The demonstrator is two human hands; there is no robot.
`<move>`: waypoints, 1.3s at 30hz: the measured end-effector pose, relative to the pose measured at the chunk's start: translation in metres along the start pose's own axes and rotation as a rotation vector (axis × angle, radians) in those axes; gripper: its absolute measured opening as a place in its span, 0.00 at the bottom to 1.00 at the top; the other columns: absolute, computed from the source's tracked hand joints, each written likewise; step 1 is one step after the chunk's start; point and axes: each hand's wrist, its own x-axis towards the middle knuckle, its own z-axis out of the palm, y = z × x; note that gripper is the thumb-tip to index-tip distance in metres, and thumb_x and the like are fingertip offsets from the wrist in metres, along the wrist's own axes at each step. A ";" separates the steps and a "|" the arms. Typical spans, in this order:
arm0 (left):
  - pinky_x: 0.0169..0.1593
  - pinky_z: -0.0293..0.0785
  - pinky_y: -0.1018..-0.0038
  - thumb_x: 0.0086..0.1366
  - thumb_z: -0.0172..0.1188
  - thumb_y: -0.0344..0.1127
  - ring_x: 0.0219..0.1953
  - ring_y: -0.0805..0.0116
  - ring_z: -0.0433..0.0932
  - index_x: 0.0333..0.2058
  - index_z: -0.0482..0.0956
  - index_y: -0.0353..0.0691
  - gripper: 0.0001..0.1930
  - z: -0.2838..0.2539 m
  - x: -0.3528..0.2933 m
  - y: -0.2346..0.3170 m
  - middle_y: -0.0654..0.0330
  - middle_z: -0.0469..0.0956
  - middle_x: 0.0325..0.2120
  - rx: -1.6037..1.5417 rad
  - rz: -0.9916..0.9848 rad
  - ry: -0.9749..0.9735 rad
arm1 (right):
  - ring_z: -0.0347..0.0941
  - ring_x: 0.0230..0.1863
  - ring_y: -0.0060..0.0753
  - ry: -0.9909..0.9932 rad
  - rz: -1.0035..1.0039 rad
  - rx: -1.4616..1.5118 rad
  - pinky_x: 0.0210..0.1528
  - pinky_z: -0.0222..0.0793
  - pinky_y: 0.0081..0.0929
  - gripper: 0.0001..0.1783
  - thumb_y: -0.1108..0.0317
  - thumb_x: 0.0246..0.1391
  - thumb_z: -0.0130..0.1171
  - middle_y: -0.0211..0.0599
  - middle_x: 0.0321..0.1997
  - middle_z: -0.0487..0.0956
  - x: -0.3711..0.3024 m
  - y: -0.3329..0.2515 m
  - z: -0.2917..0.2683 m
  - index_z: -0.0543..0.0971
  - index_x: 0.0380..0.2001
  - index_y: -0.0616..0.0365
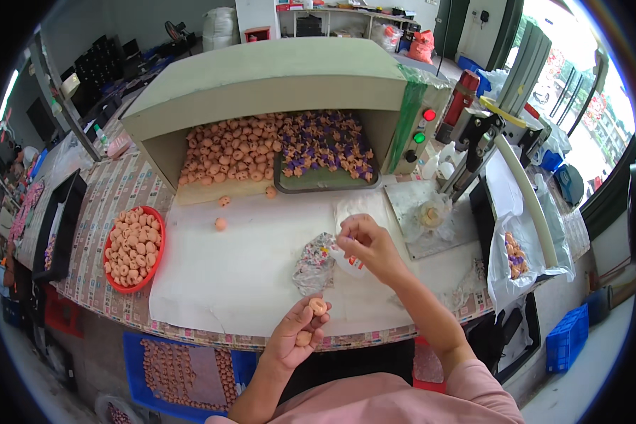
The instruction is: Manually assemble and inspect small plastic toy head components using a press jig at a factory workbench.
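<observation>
A big pale green box-shaped oven (275, 74) sits at the far edge of the work table (106, 191), its open mouth packed with peach-coloured moulded pieces (226, 152) on the left and a dark tray of purple pieces (325, 152) on the right. Red and green round buttons (424, 126) sit on its right front panel. Near the table's left edge stands a red round plastic basket (134, 249) heaped with peach pieces. A white paper sheet (240, 261) covers the middle. A metal press stand (473, 145) rises at the right edge. Below the near edge lies a blue plastic crate (180, 371).
</observation>
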 end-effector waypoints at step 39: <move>0.37 0.84 0.72 0.57 0.65 0.27 0.34 0.67 0.82 0.40 0.76 0.34 0.12 0.005 0.043 -0.069 0.53 0.80 0.34 0.434 -0.064 -0.113 | 0.76 0.36 0.27 -0.072 -0.088 -0.103 0.38 0.71 0.22 0.14 0.81 0.37 0.70 0.34 0.31 0.82 -0.147 0.030 -0.051 0.84 0.33 0.60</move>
